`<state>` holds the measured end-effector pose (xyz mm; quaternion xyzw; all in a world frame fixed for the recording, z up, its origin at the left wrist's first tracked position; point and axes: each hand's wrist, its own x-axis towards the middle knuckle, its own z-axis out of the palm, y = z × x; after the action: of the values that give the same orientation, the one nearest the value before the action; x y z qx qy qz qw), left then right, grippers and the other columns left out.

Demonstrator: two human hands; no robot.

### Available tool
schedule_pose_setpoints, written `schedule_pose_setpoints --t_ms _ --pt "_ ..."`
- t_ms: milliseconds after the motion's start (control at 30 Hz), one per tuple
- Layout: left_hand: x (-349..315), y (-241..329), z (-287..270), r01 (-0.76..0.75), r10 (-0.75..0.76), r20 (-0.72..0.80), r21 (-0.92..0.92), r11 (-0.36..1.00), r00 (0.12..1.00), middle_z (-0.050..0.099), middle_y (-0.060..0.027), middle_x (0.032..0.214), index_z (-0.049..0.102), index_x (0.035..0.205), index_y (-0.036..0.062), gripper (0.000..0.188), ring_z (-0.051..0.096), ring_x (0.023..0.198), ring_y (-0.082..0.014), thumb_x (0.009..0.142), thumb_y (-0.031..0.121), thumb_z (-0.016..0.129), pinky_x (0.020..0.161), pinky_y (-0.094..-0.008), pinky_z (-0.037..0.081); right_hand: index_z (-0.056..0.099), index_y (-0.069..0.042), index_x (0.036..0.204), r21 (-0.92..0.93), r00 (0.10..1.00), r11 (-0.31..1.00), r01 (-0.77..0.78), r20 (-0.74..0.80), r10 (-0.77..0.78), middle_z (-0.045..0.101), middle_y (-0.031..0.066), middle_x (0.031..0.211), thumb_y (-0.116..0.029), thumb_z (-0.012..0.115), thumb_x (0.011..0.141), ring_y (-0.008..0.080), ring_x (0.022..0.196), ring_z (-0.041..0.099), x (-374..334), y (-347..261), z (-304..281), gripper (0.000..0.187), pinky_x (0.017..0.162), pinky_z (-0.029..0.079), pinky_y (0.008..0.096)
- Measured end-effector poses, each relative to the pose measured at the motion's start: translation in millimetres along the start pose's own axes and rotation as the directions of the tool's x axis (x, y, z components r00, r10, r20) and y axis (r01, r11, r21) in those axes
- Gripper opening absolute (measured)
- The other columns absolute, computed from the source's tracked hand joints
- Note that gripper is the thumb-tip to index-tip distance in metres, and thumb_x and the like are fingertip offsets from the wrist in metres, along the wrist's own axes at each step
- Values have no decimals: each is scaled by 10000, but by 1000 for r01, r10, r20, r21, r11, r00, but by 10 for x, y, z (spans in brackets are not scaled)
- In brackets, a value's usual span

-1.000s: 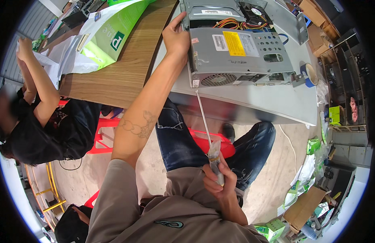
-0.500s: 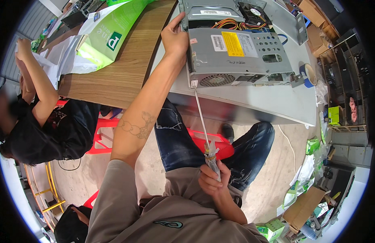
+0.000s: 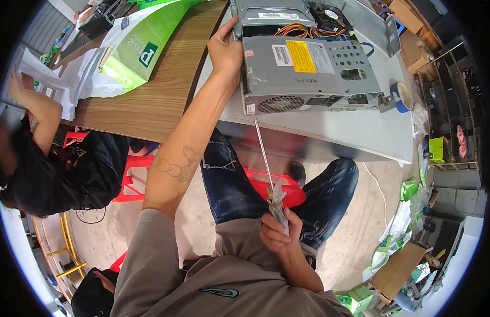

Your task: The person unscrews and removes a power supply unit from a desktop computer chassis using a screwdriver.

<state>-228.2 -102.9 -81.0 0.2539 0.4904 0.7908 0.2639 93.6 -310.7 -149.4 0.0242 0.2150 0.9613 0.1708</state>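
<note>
An open metal computer case lies on the light grey table, with a yellow-and-white label on its upper side and a round vent grille on the side facing me. My left hand is closed on the case's left edge, some fingers hidden behind it. In my right hand, held low in front of my body, is a long-shafted screwdriver. Its handle is wrapped in plastic or tape. The shaft points up and away, its tip at the near left corner of the case; whether it touches a screw cannot be made out.
A blue tape roll stands right of the case. On the wooden table to the left lie a green-and-white bag and papers, where a person in black sits. A red stool is between my legs; a cardboard box is lower right.
The case and my left hand have shifted slightly left. My right hand and the screwdriver stay almost still. The other person's hand has moved left and lower, and the papers have spread.
</note>
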Motion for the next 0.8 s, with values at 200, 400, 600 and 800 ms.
schedule_pose_setpoints --t_ms 200,400,600,800 --pt "6 -23 4 -5 5 -6 -4 1000 1000 601 -240 1300 504 1373 -85 656 630 1140 -239 750 -261 401 936 -294 520 533 14 1072 -37 995 999 37 -93 -40 458 16 655 -362 475 1029 20 364 410 -28 -14 23 383 279 302 174" --pt "-4 -18 13 -3 3 1 8 1000 1000 601 -234 1302 500 1380 -78 665 639 1117 -235 751 -265 388 909 -290 535 504 -20 1266 -36 996 998 45 -76 -48 472 29 702 -345 462 1036 22 373 409 -34 -32 -1 400 282 298 172" --pt "-26 -3 21 40 -40 16 9 999 999 612 -231 1290 471 1412 -69 696 660 1073 -225 752 -267 380 833 -280 556 459 -160 1414 77 992 993 89 -92 -81 444 59 725 -268 467 1035 51 383 375 -70 181 324 394 313 288 188" --pt "37 -76 -73 13 -15 61 37 999 998 615 -227 1289 461 1428 -56 707 665 1052 -217 757 -254 366 825 -278 553 354 -132 1478 -491 930 870 51 -293 -220 451 85 717 -249 472 1029 76 377 363 -41 25 898 478 318 284 202"
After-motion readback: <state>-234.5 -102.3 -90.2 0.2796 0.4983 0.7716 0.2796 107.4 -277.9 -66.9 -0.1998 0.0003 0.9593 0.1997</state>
